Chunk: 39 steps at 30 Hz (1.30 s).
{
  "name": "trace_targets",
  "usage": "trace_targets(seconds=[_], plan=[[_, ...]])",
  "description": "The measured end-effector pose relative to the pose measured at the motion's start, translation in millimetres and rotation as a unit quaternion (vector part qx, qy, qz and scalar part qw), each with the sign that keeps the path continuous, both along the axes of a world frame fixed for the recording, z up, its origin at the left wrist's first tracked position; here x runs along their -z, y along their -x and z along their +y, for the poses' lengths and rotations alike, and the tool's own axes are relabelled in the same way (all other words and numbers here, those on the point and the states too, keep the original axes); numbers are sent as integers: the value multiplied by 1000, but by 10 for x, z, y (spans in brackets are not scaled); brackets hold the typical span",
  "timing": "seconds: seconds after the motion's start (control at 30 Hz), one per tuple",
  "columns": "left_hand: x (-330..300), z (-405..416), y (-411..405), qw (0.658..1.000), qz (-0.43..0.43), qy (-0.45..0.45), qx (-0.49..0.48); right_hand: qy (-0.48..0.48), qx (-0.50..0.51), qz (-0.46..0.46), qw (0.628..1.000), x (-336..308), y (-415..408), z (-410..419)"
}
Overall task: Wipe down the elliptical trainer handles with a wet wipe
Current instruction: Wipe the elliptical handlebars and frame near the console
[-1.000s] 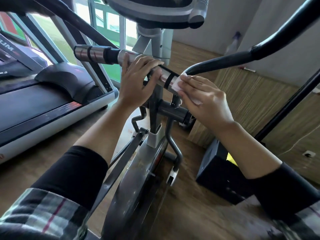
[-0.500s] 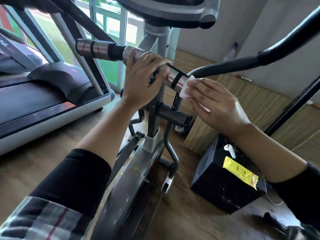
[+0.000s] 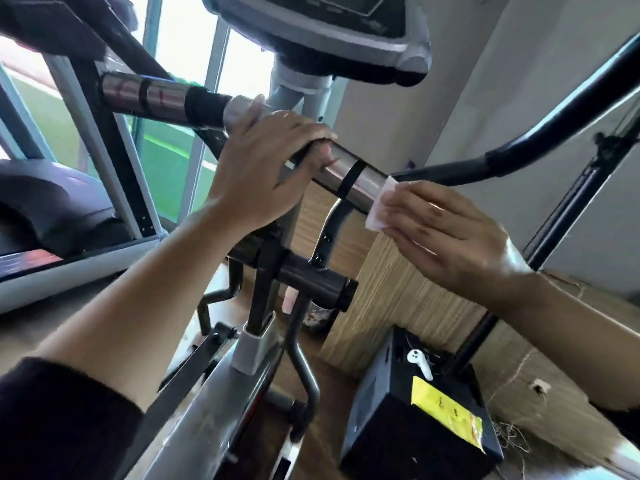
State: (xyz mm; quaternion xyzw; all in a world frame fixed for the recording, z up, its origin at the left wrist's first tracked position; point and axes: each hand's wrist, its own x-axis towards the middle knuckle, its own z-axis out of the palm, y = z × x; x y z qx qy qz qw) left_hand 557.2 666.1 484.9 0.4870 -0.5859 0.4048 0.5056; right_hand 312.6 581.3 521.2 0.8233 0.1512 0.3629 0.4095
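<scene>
Left hand point(image 3: 263, 168) is curled over the top of the elliptical's fixed chrome handlebar point(image 3: 349, 176) at frame centre, fingers wrapped onto the bar, thumb side toward the black foam sleeve point(image 3: 204, 107) further up-left on the same bar. Bar is gripped, not just touched.

Right hand point(image 3: 446, 233) is seen centre-right, fingers extended and fairly flat. Wet wipe point(image 3: 379, 202) is held under the fingertips and pressed against the lower right end of the chrome bar, just past the black band point(image 3: 349, 180). Wipe is a small white folded piece, mostly covered by the fingers; only its left edge is exposed. Whether the thumb is pinching it from underneath cannot be told.

Moving handle arm point(image 3: 519, 157), black, is seen running from behind the wipe up to the upper right corner. Console point(image 3: 332, 26) sits at top centre above the grey post. Crossbar point(image 3: 311, 275) is visible below the hands at centre.

Treadmill point(image 3: 52, 216) is located at left, with window and green ground behind it. A black box point(image 3: 398, 434) with a yellow label point(image 3: 446, 414) is on the wooden floor at lower right; a white earbud point(image 3: 419, 362) lies on top of it. Dark sleeves are visible at both lower corners.
</scene>
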Motion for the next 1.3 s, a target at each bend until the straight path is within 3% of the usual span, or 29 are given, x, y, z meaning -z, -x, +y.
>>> trace_targets(seconds=[0.23,0.5,0.77,0.97,1.3], plan=[[38,-76,-44,999,2,32,13,65,10,24,998,-30,-120,86],[25,-58,-24,999,2,32,9,51,52,-6,997,59,-150,172],[-5,48,49,1000,20,-15,7,-111,34,-41,992,-17,-215,298],[-123,162,-92,997,-28,-71,-4,-334,21,-72,940,-153,-411,333],[-152,170,-381,991,-87,-95,-37,-385,50,-66,919,-242,-528,394]])
